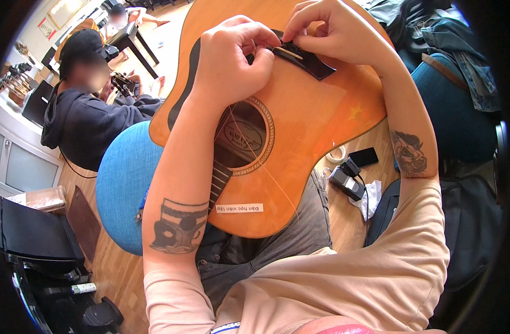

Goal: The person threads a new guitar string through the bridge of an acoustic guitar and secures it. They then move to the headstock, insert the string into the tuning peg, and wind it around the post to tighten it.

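Note:
An acoustic guitar (321,108) with an orange-tan top lies face up across my lap, bridge end away from me. Both my left hand (238,58) and my right hand (330,35) are at its dark bridge (309,67), fingertips almost meeting. A thin guitar string seems pinched between thumb and finger of each hand; the fingers hide most of it. Loose string (276,179) curves over the soundhole (242,133) and the lower part of the top. My left forearm covers much of the fretboard (219,188). A paper label with writing (240,208) is stuck near the guitar's edge.
Blue round stools (125,188) (438,100) stand on both sides, the right one under clothes (459,54). On the floor are a phone (363,157), a power adapter (346,183) and a tape roll (336,154). A person in a dark hoodie (92,121) sits at left; a black bag (455,225) lies right.

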The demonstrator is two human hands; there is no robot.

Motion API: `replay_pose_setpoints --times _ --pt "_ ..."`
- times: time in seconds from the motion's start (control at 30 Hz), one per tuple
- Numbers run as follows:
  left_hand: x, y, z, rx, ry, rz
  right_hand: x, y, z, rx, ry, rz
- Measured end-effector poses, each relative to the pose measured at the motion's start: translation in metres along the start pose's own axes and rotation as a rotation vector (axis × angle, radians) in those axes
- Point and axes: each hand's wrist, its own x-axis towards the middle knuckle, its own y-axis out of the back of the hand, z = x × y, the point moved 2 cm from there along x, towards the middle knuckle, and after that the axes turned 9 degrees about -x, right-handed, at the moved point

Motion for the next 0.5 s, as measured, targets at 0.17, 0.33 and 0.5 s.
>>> replay_pose_setpoints --times 0.17,0.33,0.5 --pt "0.0 0.0 -0.004 -0.037 0.026 -0.018 0.0 0.001 -0.007 0.009 -0.102 -0.059" --pt "0.0 0.001 -0.005 -0.023 0.04 -0.001 0.002 0.001 0.003 -0.068 0.044 -0.019" --pt "-0.002 0.003 -0.005 -0.021 0.084 -0.064 0.002 0.0 0.007 -0.079 0.081 -0.023"
